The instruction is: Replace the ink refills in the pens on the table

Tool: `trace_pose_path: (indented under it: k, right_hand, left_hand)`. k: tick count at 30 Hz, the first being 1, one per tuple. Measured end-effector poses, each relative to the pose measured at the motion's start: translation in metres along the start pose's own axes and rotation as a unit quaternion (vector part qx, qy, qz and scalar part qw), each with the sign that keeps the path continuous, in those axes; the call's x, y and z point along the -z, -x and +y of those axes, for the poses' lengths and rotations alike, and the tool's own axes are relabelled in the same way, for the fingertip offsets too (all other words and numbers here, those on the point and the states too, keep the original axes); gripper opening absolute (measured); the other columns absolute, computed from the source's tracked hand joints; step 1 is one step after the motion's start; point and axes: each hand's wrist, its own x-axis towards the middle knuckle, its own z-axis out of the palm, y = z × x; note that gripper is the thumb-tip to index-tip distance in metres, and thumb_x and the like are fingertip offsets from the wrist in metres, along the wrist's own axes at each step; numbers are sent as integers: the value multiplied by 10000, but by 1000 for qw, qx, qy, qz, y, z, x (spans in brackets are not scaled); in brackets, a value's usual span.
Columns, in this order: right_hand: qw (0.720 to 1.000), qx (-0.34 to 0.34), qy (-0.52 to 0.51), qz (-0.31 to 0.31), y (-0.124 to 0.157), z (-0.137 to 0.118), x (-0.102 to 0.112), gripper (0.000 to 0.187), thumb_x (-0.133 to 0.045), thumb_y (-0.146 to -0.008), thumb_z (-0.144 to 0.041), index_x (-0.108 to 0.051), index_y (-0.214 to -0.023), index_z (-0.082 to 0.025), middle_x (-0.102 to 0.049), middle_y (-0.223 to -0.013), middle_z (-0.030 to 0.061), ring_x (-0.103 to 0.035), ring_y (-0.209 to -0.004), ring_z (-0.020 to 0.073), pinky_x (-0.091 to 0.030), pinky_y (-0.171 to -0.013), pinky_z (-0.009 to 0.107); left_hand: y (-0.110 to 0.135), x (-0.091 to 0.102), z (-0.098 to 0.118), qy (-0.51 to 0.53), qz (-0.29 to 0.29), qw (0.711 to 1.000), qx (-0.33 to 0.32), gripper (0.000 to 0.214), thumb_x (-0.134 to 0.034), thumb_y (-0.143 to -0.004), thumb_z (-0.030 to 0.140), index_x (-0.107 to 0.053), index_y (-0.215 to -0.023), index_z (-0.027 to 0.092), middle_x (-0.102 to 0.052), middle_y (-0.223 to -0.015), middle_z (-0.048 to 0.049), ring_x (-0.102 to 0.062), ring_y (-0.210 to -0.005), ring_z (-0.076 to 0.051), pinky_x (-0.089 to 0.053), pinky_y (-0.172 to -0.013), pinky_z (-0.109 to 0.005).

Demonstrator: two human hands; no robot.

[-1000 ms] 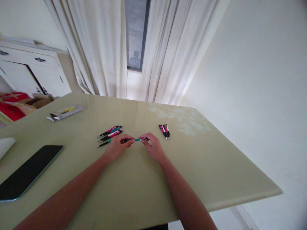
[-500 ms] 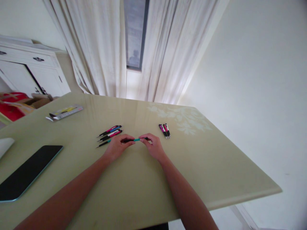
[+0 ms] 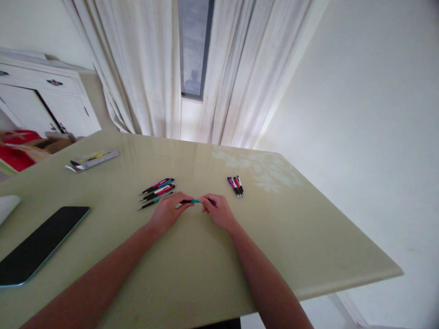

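Between left hand [image 3: 168, 213], right hand [image 3: 219, 213]: teal pen [image 3: 194, 201].

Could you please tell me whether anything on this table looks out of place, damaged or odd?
Nothing looks spilled or broken. One oddity: the pink-and-black pieces beyond the right hand look much shorter than the pen group by the left hand, perhaps pen halves. Both hands pinch a teal pen.

Four pens [image 3: 158, 187] clustered, one pen [image 3: 192, 201] held — one tablet [image 3: 37, 244], one box [image 3: 93, 159].
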Motion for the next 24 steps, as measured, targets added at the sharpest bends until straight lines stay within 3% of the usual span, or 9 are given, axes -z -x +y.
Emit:
trace_pose_path:
  k: [5,8,10,13,16,20,24]
  right_hand:
    - [999,-33,39,18,2,-4,1,493,-495,-1022,-502,-760,-791,-156,-590,-498,-22,-443,-446,97,-321,-486,220]
    - [998,-29,42,33,1,-3,3,521,-494,-1017,-532,-762,-776,-155,-587,-499,-18,-441,-450,96,-312,-482,219]
    - [997,-30,47,47,0,-3,5,527,-496,-1016,-538,-763,-769,-156,-586,-498,-16,-449,-456,98,-313,-483,219]
    - [997,-43,48,52,0,-1,7,527,-495,-1014,-539,-765,-778,-153,-596,-506,-12,-449,-458,99,-314,-484,219]
    - [996,-51,42,51,0,-1,8,537,-495,-1008,-556,-766,-784,-150,-603,-509,-7,-441,-452,99,-309,-481,220]
    - [997,-54,24,53,-1,-2,8,556,-482,-1007,-577,-770,-801,-148,-598,-496,-6,-434,-441,98,-314,-479,218]
    - [996,-52,25,63,-1,-4,9,547,-492,-1004,-569,-771,-793,-148,-592,-489,-6,-414,-430,93,-308,-469,215]
  left_hand:
    - [0,-2,3,12,-19,1000,-6,323,-631,-937,522,-771,-974,233,-772,-927,-56,-708,-855,-206,-562,-828,-335]
    - [0,-4,2,45,-17,998,51,393,-648,-912,550,-729,-1115,223,-768,-1021,-67,-718,-893,-216,-578,-812,-336]
    - [-2,-4,-1,73,-7,992,98,442,-558,-959,558,-691,-1196,208,-766,-1014,-71,-721,-852,-208,-584,-755,-323]
    - [-5,-2,-7,92,-7,987,132,460,-464,-993,552,-734,-1034,182,-747,-806,-47,-687,-694,-186,-561,-645,-296]
    - [-8,1,-11,112,-11,986,121,374,-636,-893,545,-751,-865,190,-729,-742,-30,-673,-681,-183,-559,-648,-294]
    - [-9,1,-11,166,30,979,117,368,-794,-760,520,-743,-924,194,-765,-918,-54,-711,-820,-202,-590,-770,-328]
    - [-9,-1,-12,150,15,978,146,412,-606,-910,564,-744,-970,181,-753,-814,-52,-690,-713,-186,-579,-662,-308]
